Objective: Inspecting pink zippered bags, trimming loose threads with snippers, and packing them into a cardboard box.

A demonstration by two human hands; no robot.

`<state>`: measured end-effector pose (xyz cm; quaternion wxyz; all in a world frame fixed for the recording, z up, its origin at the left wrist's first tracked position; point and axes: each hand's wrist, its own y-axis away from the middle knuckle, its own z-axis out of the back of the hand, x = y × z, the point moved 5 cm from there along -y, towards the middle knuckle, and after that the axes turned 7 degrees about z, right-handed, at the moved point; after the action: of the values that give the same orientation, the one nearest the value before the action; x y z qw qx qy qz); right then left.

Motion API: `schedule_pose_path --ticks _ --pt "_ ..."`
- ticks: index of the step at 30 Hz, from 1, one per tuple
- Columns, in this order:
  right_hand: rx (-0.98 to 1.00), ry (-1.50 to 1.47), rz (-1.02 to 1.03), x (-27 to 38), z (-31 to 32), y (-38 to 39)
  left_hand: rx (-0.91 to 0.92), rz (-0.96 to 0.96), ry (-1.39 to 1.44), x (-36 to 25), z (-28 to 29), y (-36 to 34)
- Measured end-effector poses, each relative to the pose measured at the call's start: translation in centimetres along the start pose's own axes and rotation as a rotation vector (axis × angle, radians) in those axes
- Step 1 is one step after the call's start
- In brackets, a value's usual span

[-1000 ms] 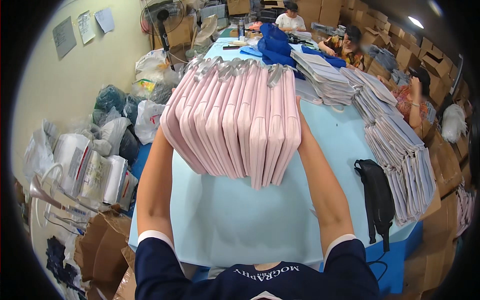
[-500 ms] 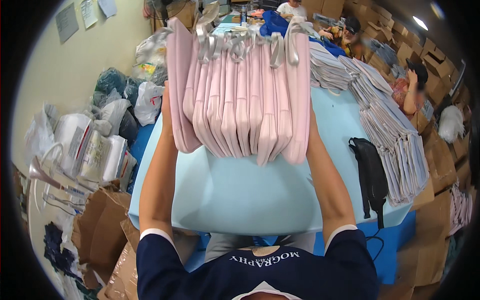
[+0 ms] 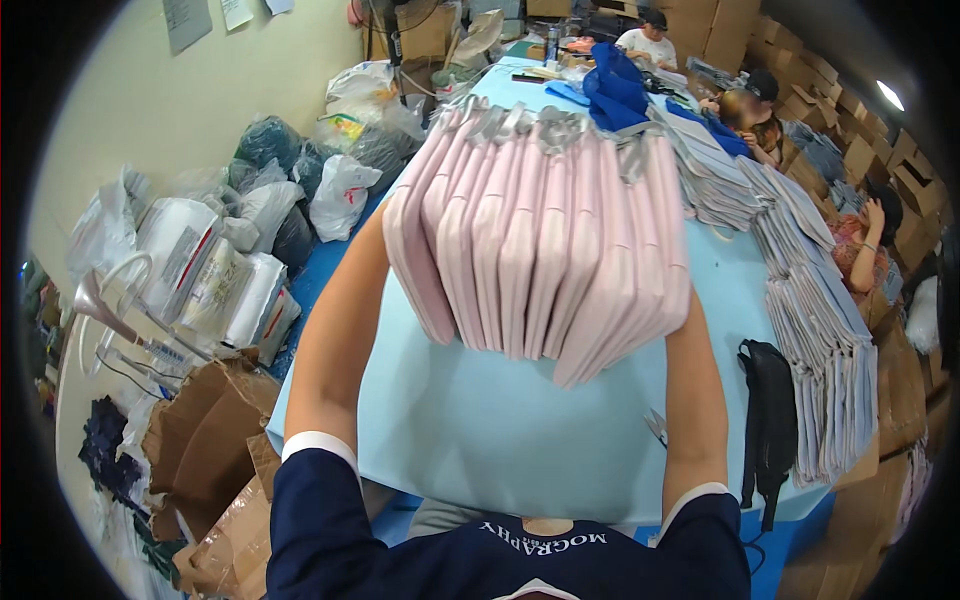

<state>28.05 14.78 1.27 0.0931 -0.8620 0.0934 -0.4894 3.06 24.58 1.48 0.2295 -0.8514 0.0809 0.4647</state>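
Note:
A wide bundle of pink padded cases (image 3: pixel 525 250) with grey straps along their tops is gripped from both ends by my hands, above the light blue table (image 3: pixel 480 420). My left hand (image 3: pixel 384 212) is at the bundle's left end, its fingers mostly hidden behind it. My right hand (image 3: pixel 678 312) holds the right end, also largely covered by the cases. Beside my right forearm a pair of scissors (image 3: pixel 655 426) lies on the table.
A black bag (image 3: pixel 768 420) and long stacks of pale grey cases (image 3: pixel 815 350) line the table's right side, with blue fabric (image 3: pixel 610 85) farther back. Three people work along the far and right sides. Plastic sacks (image 3: pixel 340 195) and a torn carton (image 3: pixel 200 430) are at left.
Half a second ago the bundle was raised higher with its end cases upright; now it sits lower and further right in view, leaning differently. The view has shifted, and the scissors now show.

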Motion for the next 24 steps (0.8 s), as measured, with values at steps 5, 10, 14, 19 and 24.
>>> schedule_pose_path --ticks 5,10,14,19,24 --pt "-0.028 0.042 -0.030 2.5 4.5 1.0 0.101 -0.336 -0.413 1.2 -1.4 -3.7" --pt "-0.086 0.094 -0.034 4.1 6.6 0.7 -0.224 -0.001 -0.303 2.8 8.3 -1.8" --pt "-0.228 0.515 0.427 6.4 6.6 3.7 -0.175 -0.222 -0.386 -4.1 0.3 5.9" --pt "0.192 1.055 0.764 7.1 1.2 9.6 0.151 -0.489 -1.614 -5.9 -6.1 10.4" --pt "0.169 1.636 0.894 6.3 -1.4 11.6 0.047 -0.483 -1.263 -6.1 -3.1 9.9"
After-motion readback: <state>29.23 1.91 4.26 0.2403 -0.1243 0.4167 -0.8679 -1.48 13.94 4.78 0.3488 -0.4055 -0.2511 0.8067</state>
